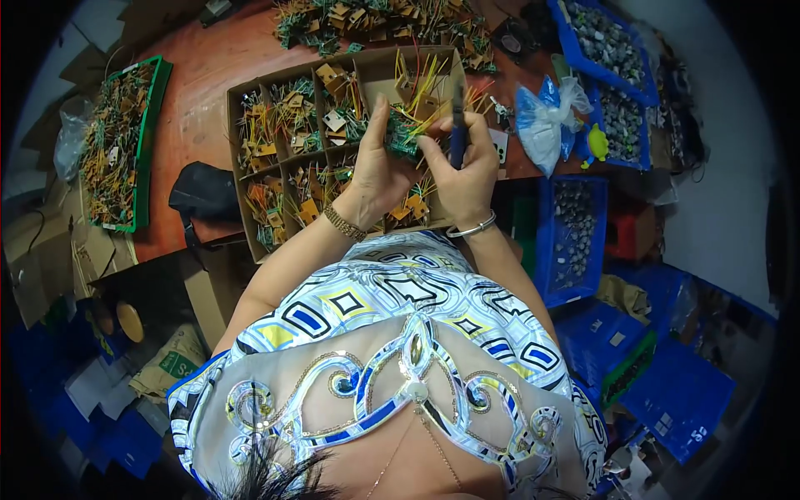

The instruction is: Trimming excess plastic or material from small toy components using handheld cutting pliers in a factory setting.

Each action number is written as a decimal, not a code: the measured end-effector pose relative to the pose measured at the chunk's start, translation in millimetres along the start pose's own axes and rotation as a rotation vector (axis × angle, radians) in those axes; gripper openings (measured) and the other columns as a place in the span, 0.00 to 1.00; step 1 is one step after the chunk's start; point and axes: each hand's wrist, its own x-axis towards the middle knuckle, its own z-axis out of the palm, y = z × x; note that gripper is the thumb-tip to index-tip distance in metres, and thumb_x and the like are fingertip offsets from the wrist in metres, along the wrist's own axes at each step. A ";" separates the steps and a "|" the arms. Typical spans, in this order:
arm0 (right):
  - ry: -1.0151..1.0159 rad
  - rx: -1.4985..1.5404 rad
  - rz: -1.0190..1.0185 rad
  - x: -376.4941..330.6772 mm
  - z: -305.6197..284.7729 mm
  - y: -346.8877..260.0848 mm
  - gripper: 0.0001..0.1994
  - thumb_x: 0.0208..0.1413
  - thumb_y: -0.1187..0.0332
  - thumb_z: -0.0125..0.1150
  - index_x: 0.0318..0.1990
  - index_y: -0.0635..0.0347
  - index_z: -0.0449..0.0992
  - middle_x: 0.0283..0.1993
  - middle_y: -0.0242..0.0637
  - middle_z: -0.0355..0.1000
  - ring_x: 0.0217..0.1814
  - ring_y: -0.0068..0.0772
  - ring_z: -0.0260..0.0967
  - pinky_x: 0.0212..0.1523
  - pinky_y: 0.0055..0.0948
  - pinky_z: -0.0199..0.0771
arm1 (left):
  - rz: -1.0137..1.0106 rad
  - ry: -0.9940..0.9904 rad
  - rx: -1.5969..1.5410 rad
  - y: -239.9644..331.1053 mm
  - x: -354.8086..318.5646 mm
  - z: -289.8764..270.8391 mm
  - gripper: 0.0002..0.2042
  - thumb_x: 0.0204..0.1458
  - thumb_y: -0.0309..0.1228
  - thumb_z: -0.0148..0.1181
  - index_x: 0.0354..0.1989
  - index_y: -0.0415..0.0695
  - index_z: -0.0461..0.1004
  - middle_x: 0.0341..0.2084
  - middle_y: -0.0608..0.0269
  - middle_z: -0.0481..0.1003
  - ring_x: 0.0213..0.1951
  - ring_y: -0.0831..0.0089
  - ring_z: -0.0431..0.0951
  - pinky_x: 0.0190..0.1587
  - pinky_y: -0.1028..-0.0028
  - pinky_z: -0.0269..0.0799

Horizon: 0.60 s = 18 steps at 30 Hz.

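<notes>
My left hand [382, 167] is closed around a small green circuit board [403, 139] with yellow and red wires rising from it. Thumb and fingers of my right hand [467, 167] meet at the board's right edge, by the wires. A dark blue and black pen-like tool [457, 133] stands upright in that hand; its exact kind is unclear. Both hands are above a divided cardboard box [236, 137], whose compartments hold several wired boards [287, 112]. The fingertips partly cover the board.
A green tray [150, 146] of boards lies at the left, near a black bag [204, 192]. More boards [383, 21] are heaped at the back. To the right are a tied plastic bag [537, 125], a yellow object [597, 142] and blue bins [604, 208] of small parts.
</notes>
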 end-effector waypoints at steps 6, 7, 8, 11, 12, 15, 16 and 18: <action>-0.187 -0.142 0.077 6.1 -6.8 -4.7 0.11 0.48 0.75 0.66 0.37 0.62 0.70 0.28 0.28 0.71 0.28 0.16 0.67 0.30 0.19 0.68 | -0.147 -0.022 -0.121 5.9 1.4 -3.9 0.30 0.55 0.61 0.44 0.51 0.46 0.68 0.42 0.61 0.74 0.49 0.67 0.72 0.56 0.50 0.64; -0.181 -0.141 0.077 7.5 -5.7 -3.5 0.11 0.48 0.75 0.66 0.37 0.62 0.70 0.28 0.28 0.71 0.28 0.16 0.67 0.30 0.19 0.68 | -0.133 -0.052 -0.138 5.8 2.4 -3.6 0.30 0.56 0.61 0.44 0.51 0.46 0.68 0.43 0.61 0.73 0.50 0.66 0.72 0.56 0.49 0.65; -0.136 -0.155 0.049 8.5 -3.3 -1.9 0.11 0.47 0.75 0.66 0.37 0.62 0.71 0.29 0.29 0.72 0.29 0.17 0.69 0.31 0.19 0.69 | -0.120 -0.083 -0.155 5.5 3.3 -3.4 0.29 0.57 0.60 0.43 0.52 0.46 0.67 0.43 0.60 0.72 0.50 0.65 0.72 0.56 0.49 0.65; -0.107 -0.227 -0.003 9.6 -2.0 0.0 0.11 0.45 0.76 0.65 0.37 0.62 0.71 0.31 0.32 0.75 0.30 0.20 0.72 0.33 0.21 0.71 | -0.179 -0.064 -0.212 4.6 3.2 -6.8 0.32 0.56 0.59 0.47 0.53 0.38 0.65 0.47 0.55 0.69 0.52 0.62 0.71 0.59 0.58 0.65; -0.128 -0.286 -0.026 10.0 -1.9 0.0 0.11 0.45 0.77 0.64 0.36 0.62 0.72 0.32 0.34 0.76 0.31 0.22 0.73 0.33 0.21 0.72 | -0.181 -0.065 -0.209 4.4 5.3 -11.2 0.32 0.56 0.59 0.47 0.53 0.38 0.65 0.47 0.55 0.69 0.52 0.62 0.71 0.59 0.58 0.65; -0.063 -0.277 -0.051 8.6 0.9 -6.1 0.12 0.42 0.76 0.66 0.36 0.63 0.72 0.30 0.36 0.75 0.28 0.26 0.73 0.32 0.24 0.72 | -0.207 -0.150 -0.179 3.9 8.9 -17.3 0.30 0.56 0.58 0.47 0.52 0.41 0.67 0.47 0.58 0.71 0.51 0.64 0.71 0.60 0.60 0.65; -0.030 -0.281 -0.048 7.8 1.9 -7.4 0.13 0.41 0.76 0.67 0.37 0.63 0.72 0.29 0.36 0.75 0.28 0.26 0.72 0.31 0.25 0.71 | -0.208 -0.151 -0.175 4.0 7.9 -14.8 0.30 0.56 0.58 0.47 0.52 0.41 0.67 0.47 0.58 0.71 0.51 0.64 0.71 0.60 0.60 0.65; 0.002 -0.284 -0.047 6.7 4.8 -7.8 0.14 0.40 0.76 0.67 0.37 0.63 0.72 0.28 0.36 0.74 0.28 0.26 0.72 0.31 0.25 0.71 | -0.136 -0.130 -0.116 3.5 6.6 -10.4 0.26 0.60 0.55 0.42 0.55 0.48 0.65 0.46 0.62 0.71 0.49 0.66 0.72 0.57 0.58 0.67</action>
